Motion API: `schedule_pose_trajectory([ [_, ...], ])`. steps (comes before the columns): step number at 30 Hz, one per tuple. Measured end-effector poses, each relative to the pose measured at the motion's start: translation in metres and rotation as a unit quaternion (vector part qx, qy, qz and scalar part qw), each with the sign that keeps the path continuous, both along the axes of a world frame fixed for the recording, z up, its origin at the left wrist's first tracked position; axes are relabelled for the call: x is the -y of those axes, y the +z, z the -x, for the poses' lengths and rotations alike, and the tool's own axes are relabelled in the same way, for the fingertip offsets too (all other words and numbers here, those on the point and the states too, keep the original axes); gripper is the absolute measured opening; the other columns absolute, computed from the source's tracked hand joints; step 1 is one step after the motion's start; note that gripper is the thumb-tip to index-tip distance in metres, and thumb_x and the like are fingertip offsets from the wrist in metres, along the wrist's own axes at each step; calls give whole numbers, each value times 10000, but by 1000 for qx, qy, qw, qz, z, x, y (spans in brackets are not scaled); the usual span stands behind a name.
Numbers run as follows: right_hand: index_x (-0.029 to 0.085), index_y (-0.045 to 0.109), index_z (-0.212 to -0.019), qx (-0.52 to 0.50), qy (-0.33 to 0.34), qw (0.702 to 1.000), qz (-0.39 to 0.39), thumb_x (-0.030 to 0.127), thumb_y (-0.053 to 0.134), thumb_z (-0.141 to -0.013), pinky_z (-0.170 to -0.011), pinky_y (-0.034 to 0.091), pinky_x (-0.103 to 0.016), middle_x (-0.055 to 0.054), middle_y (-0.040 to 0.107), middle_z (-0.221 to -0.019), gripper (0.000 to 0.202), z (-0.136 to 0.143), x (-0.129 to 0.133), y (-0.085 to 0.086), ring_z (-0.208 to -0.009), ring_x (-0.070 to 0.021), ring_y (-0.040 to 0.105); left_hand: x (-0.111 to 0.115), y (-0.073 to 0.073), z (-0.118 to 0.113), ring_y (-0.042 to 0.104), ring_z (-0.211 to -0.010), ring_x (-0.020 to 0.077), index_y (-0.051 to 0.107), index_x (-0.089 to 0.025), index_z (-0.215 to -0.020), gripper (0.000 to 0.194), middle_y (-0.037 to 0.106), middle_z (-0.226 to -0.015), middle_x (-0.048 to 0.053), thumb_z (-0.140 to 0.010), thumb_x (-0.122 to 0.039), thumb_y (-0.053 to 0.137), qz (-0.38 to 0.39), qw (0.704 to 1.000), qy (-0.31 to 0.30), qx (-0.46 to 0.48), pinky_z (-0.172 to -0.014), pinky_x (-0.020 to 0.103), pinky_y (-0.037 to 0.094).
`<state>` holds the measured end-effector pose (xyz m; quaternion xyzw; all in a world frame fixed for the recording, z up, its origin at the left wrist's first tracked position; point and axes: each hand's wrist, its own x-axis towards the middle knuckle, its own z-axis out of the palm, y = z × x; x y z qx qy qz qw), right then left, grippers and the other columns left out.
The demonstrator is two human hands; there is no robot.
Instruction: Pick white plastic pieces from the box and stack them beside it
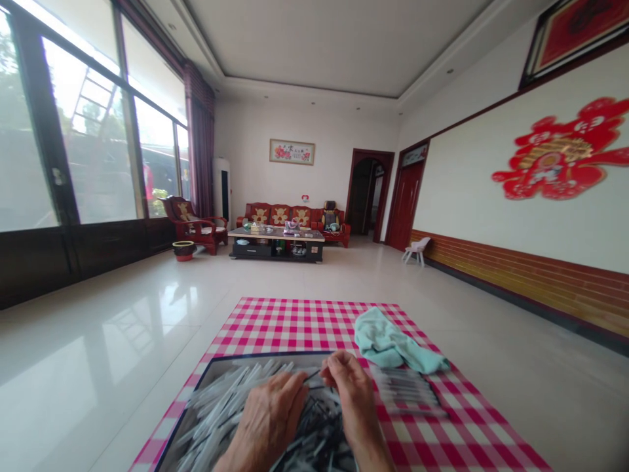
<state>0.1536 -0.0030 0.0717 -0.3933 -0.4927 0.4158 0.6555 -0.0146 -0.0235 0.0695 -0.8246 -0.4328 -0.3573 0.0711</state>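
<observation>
My left hand and my right hand are close together above a shallow dark-rimmed box. Between their fingertips runs a thin dark stick, pinched at both ends; its exact kind is too blurred to make out. On the left side of the box lies a heap of clear, slender plastic tubes. Many thin black pieces fill the right side, below my hands. Just right of my right hand, a row of clear tubes with dark parts lies on the checked cloth.
A pink and white checked tablecloth covers the table. A crumpled mint-green cloth lies at its far right. Beyond the tiled floor stand a low coffee table, a wooden sofa, and a small pale stool by the right wall.
</observation>
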Motion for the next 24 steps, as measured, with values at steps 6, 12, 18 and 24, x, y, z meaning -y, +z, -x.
schedule_pose_trajectory([
  [6, 185, 664, -714, 136, 68, 988, 24, 475, 607, -856, -625, 423, -227, -5, 622, -662, 328, -6, 13, -14, -662, -153, 542, 7, -13, 11, 620, -689, 180, 598, -258, -1114, 233, 619, -766, 12, -984, -275, 406, -21, 999, 13, -29, -598, 278, 435],
  [12, 179, 678, -701, 201, 97, 975, 12, 460, 593, -861, -593, 422, -224, -9, 626, -645, 334, 3, 19, -16, -637, -156, 551, 6, -16, 5, 593, -676, 182, 620, -250, -1044, 221, 597, -746, 12, -986, -281, 409, -17, 999, 11, -36, -585, 281, 410],
  [18, 176, 723, -766, 262, 62, 963, 3, 432, 551, -886, -604, 440, -234, -29, 671, -682, 331, 10, 21, -15, -666, -173, 589, 5, -22, 5, 598, -680, 179, 615, -235, -1072, 225, 604, -749, 17, -988, -286, 413, -13, 999, 1, -42, -592, 271, 422],
  [24, 189, 727, -864, 299, 116, 947, -11, 374, 467, -933, -641, 457, -230, -17, 677, -707, 327, 3, 25, -5, -694, -165, 615, 5, -19, 7, 613, -689, 180, 613, -232, -1093, 228, 625, -765, 19, -989, -284, 417, -17, 999, 0, -31, -611, 276, 445],
])
